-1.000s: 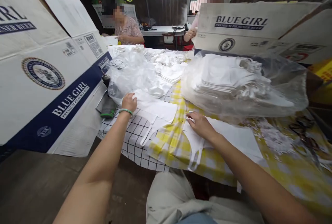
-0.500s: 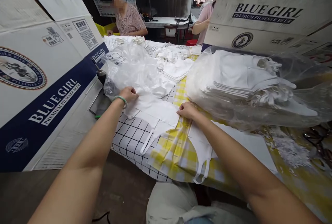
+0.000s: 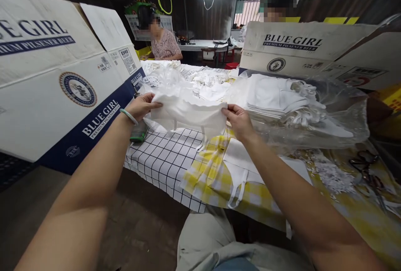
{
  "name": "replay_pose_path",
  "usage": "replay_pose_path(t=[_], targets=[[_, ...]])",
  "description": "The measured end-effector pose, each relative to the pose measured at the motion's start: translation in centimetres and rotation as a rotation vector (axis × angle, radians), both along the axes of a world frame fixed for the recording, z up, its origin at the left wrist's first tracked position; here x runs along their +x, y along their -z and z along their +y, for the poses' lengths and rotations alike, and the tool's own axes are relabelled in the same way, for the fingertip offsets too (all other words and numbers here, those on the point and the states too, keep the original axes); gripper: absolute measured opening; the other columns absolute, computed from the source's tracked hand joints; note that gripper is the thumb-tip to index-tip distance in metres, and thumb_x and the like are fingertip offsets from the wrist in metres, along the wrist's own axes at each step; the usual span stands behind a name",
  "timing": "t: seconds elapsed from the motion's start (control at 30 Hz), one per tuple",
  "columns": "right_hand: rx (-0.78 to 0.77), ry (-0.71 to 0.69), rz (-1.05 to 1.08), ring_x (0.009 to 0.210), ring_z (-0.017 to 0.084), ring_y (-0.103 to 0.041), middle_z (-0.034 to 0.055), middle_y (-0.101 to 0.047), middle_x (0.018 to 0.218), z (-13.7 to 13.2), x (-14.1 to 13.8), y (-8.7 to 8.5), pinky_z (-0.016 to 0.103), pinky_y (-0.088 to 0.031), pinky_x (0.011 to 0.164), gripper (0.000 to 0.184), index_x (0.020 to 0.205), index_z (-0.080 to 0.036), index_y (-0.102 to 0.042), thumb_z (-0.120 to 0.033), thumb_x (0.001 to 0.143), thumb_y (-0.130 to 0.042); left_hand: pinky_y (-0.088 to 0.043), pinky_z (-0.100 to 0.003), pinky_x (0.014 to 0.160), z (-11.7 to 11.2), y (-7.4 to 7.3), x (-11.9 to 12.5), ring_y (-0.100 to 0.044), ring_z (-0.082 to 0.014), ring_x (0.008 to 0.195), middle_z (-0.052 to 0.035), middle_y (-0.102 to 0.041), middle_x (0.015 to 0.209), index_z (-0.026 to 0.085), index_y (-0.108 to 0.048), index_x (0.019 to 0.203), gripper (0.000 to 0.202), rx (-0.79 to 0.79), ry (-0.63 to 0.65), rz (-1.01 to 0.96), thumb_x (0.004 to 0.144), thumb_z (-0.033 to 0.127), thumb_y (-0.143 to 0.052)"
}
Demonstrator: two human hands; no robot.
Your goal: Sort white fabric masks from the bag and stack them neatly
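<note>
A white strappy camisole is stretched between my two hands, raised a little above the table. My left hand, with a pale green bangle at the wrist, pinches its left corner. At the other end my right hand grips the right corner between thumb and fingers. The garment's lower part and straps hang away from me and are partly hidden. Below my right forearm, another white strappy garment lies on the yellow checked cloth. A stack of folded white garments rests in a clear plastic bag to the right.
Large beer cartons stand at the left and back right. Scissors and a heap of white scraps lie at the right. More white garments cover the table's far part. A co-worker sits beyond.
Both hands have lifted the white camisole off the table, its edge now pulled taut between them. My view has tilted upward, showing more of the room and lights.
</note>
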State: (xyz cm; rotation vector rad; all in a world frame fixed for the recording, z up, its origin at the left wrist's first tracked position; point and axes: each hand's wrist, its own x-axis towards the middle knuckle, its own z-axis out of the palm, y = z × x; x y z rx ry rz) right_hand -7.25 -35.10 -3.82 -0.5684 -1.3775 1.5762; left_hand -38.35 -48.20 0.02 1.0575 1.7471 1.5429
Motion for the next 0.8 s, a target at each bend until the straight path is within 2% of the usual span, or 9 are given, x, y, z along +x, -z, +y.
replay_pose_path(t=[0.1,0.2,0.3,0.4,0.5,0.6,0.7,0.8], targets=[[0.06,0.083,0.059,0.077,0.014,-0.063,-0.0012,-0.068,0.082,0.0,2.6,-3.8,0.027,-0.052,0.072,0.032,0.085,-0.021,-0.061,-0.041,0.063,-0.074,-0.05,-0.026,0.066,-1.0,-3.2,3.4,-0.063,-0.0165,0.073,-0.0043,-0.068,0.08,0.015,-0.068,0.083,0.042,0.134,0.014,-0.011,0.048,0.03,-0.086],[0.144,0.163,0.09,0.083,0.017,-0.065,-0.0012,-0.068,0.083,0.5,6.0,-6.6,0.029,-0.053,0.071,0.036,0.09,-0.022,-0.056,-0.044,0.067,-0.073,-0.053,-0.029,0.071,-1.2,-5.5,7.4,-0.064,-0.0177,0.077,-0.0048,-0.069,0.083,0.014,-0.069,0.087,0.042,0.242,0.041,-0.043,0.051,0.03,-0.086],[0.247,0.26,0.105,0.089,0.018,-0.066,-0.0009,-0.068,0.085,0.6,10.2,-8.5,0.03,-0.054,0.073,0.037,0.091,-0.022,-0.055,-0.045,0.068,-0.073,-0.053,-0.027,0.069,-1.1,-7.0,11.0,-0.063,-0.0149,0.073,-0.0038,-0.068,0.081,0.014,-0.068,0.086,0.035,0.296,0.093,-0.083,0.057,0.026,-0.084],[0.331,0.362,0.103,0.091,0.018,-0.066,-0.0005,-0.069,0.087,-0.2,15.1,-9.2,0.031,-0.053,0.077,0.036,0.09,-0.022,-0.057,-0.045,0.068,-0.074,-0.05,-0.022,0.059,-1.1,-7.5,14.5,-0.058,-0.0102,0.063,-0.0021,-0.065,0.074,0.012,-0.066,0.082,0.025,0.302,0.165,-0.128,0.065,0.024,-0.08],[0.371,0.446,0.043,0.091,0.019,-0.066,-0.0001,-0.07,0.087,-2.4,20.2,-8.8,0.032,-0.053,0.078,0.036,0.09,-0.023,-0.059,-0.048,0.068,-0.074,-0.047,-0.019,0.054,-1.6,-6.9,18.0,-0.055,-0.008,0.058,-0.001,-0.062,0.068,0.011,-0.065,0.078,0.019,0.3,0.268,-0.159,0.069,0.021,-0.078],[0.346,0.509,-0.045,0.09,0.019,-0.066,0.0001,-0.071,0.087,-5.4,25.0,-7.4,0.033,-0.053,0.077,0.038,0.092,-0.024,-0.06,-0.051,0.069,-0.073,-0.048,-0.019,0.054,-2.7,-5.5,21.2,-0.055,-0.0083,0.059,-0.0025,-0.062,0.07,0.011,-0.066,0.078,0.018,0.268,0.384,-0.177,0.07,0.023,-0.078],[0.269,0.528,-0.071,0.087,0.02,-0.067,0.0005,-0.071,0.085,-8.1,28.7,-5.2,0.033,-0.053,0.076,0.04,0.093,-0.024,-0.061,-0.05,0.066,-0.075,-0.051,-0.021,0.056,-3.4,-3.5,23.6,-0.057,-0.0105,0.062,-0.0047,-0.065,0.074,0.012,-0.07,0.084,0.025,0.166,0.472,-0.219,0.067,0.028,-0.08],[0.149,0.502,-0.081,0.08,0.02,-0.067,0.0009,-0.071,0.082,-8.8,30.9,-2.3,0.034,-0.054,0.074,0.04,0.092,-0.022,-0.062,-0.045,0.063,-0.078,-0.053,-0.025,0.057,-2.5,-1.0,24.8,-0.06,-0.014,0.064,-0.0065,-0.066,0.074,0.012,-0.07,0.082,0.03,0.022,0.518,-0.254,0.061,0.03,-0.083]])
